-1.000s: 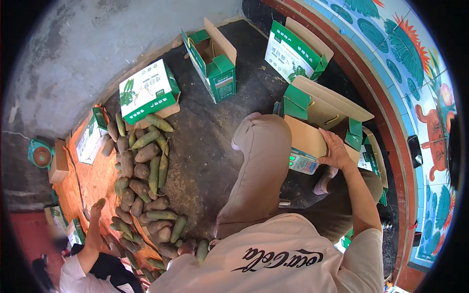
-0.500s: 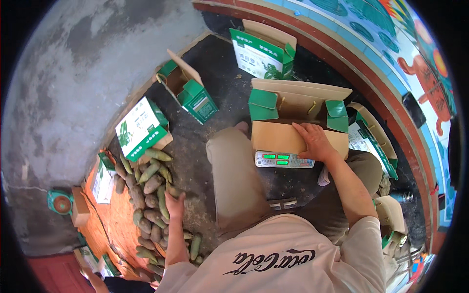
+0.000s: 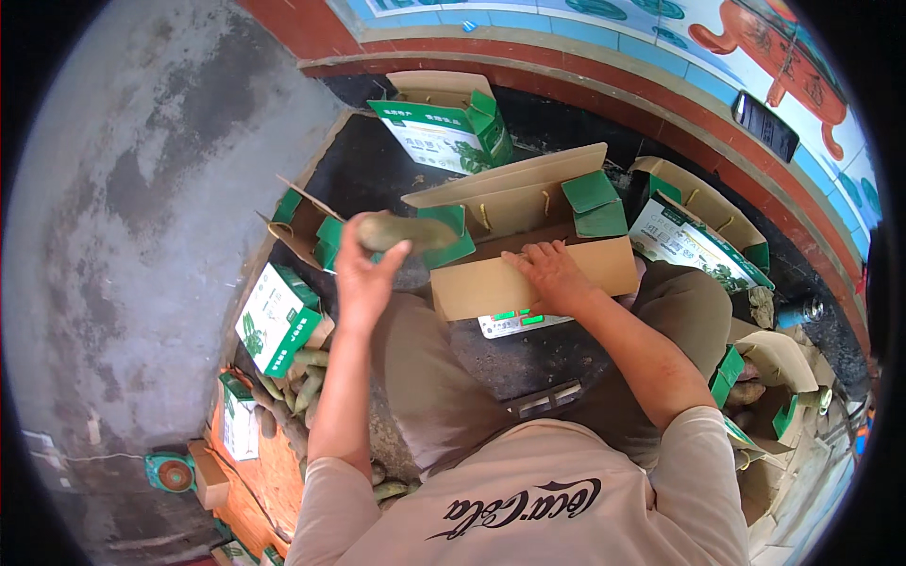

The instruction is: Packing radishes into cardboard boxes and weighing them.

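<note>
My left hand (image 3: 363, 283) is raised with its fingers around a long green radish (image 3: 408, 233), slightly blurred. It hangs just left of an open cardboard box (image 3: 510, 212) with green end flaps, and part of it covers the left green flap. My right hand (image 3: 557, 278) grips the box's brown near flap (image 3: 481, 286), fingers over its upper edge. Below that flap a scale with lit green digits (image 3: 519, 323) shows in part. More green radishes (image 3: 304, 389) lie in a heap on the floor at my left, partly hidden by my left arm.
Other green-and-white boxes stand around: one at the far wall (image 3: 444, 137), one at the right (image 3: 694, 236), one at the left (image 3: 280, 319). An open box (image 3: 769, 387) at the lower right holds radishes. A phone (image 3: 766, 125) leans by the wall; a small fan (image 3: 171, 472) sits lower left.
My left hand has lifted a radish from the heap and carried it up and right to the box. My right hand stays on the near flap, its fingers now over the edge. The view has turned.
</note>
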`<state>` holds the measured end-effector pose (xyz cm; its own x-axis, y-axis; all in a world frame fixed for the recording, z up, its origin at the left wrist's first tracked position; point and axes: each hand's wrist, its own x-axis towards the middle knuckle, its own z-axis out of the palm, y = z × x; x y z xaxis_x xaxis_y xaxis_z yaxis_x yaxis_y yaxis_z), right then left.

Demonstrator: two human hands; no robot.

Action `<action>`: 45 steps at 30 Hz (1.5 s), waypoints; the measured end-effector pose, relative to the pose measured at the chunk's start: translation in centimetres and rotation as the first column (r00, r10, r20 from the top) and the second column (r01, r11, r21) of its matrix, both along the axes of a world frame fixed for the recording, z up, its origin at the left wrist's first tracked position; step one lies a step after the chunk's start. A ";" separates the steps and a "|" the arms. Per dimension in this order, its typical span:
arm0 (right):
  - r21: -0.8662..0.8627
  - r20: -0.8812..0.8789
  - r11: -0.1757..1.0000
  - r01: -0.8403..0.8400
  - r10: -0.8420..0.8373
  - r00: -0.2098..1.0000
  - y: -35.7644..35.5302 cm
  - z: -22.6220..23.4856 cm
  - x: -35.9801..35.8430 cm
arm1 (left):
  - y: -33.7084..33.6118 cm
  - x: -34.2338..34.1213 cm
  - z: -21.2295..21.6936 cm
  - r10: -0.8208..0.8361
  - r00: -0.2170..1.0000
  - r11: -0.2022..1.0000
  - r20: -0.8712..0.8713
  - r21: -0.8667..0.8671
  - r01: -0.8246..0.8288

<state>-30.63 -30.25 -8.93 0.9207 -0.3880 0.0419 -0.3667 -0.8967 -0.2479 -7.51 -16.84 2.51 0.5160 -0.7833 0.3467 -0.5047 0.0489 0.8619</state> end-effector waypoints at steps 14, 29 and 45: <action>0.053 -0.055 0.998 -0.015 0.018 0.998 -0.1 0.6 0.4 | -5.5 -3.8 -2.7 -0.120 0.871 0.982 0.476 0.188 0.033; -0.027 -0.009 1.000 -0.004 0.003 1.000 -0.1 0.5 0.3 | 14.8 7.1 -10.7 0.365 0.828 0.824 0.426 0.267 -0.500; -0.002 0.034 0.998 -0.057 0.057 0.998 0.4 1.0 1.2 | 37.6 5.1 -41.6 0.533 0.844 0.523 -0.066 0.809 -0.267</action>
<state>-29.44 -29.90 -7.97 0.9394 -0.3347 0.0738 -0.3062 -0.9163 -0.2579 -2.42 20.79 -39.07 0.8059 -0.3655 -0.4658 -0.0373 -0.8165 0.5762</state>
